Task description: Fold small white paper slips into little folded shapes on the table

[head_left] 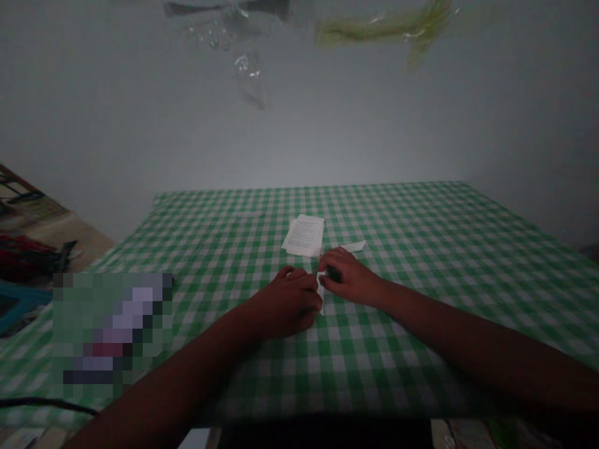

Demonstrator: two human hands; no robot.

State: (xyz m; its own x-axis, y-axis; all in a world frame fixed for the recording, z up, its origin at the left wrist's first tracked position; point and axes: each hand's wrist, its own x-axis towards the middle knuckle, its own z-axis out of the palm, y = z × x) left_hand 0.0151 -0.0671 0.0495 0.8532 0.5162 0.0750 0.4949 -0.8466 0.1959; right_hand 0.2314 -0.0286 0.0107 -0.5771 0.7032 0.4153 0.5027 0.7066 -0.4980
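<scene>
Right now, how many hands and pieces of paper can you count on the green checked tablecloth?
Hands: 2 (left hand, right hand)
Stack of printed paper: 1
Paper strip: 1
White paper piece between the hands: 1
Total: 5

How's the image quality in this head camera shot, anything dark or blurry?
In the head view, the scene is dim, the left hand and right hand sit dark with little detail, the papers look soft, and a pixelated block covers part of the gingham tablecloth.
</scene>
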